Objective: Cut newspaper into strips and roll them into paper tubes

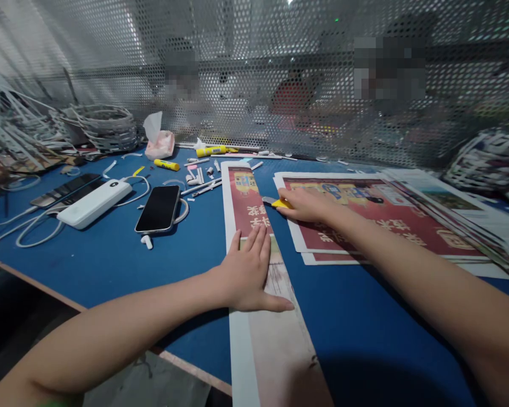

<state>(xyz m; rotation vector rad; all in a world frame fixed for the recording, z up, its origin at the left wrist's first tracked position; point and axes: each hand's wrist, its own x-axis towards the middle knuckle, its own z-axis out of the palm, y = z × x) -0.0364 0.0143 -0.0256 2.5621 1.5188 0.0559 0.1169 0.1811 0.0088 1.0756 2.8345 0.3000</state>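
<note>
My left hand (250, 268) lies flat with its fingers stretched over a long folded sheet of newspaper (275, 345), which runs away from me along the blue table. The paper's far part is printed red with pale characters. In my right hand (303, 204) is a yellow utility knife (281, 203), its dark blade end pointing left at the paper's right edge. Whether the blade touches the paper I cannot tell. Beneath my right hand and forearm lies a stack of red printed newspaper sheets (390, 217).
A phone (158, 209), a white power bank (95, 203) with cables and a tissue pack (159, 144) are at the left. Glue sticks (211, 151) and paper scraps lie further back. Woven baskets (104, 127) stand near a perforated metal screen (254, 73); people show behind it.
</note>
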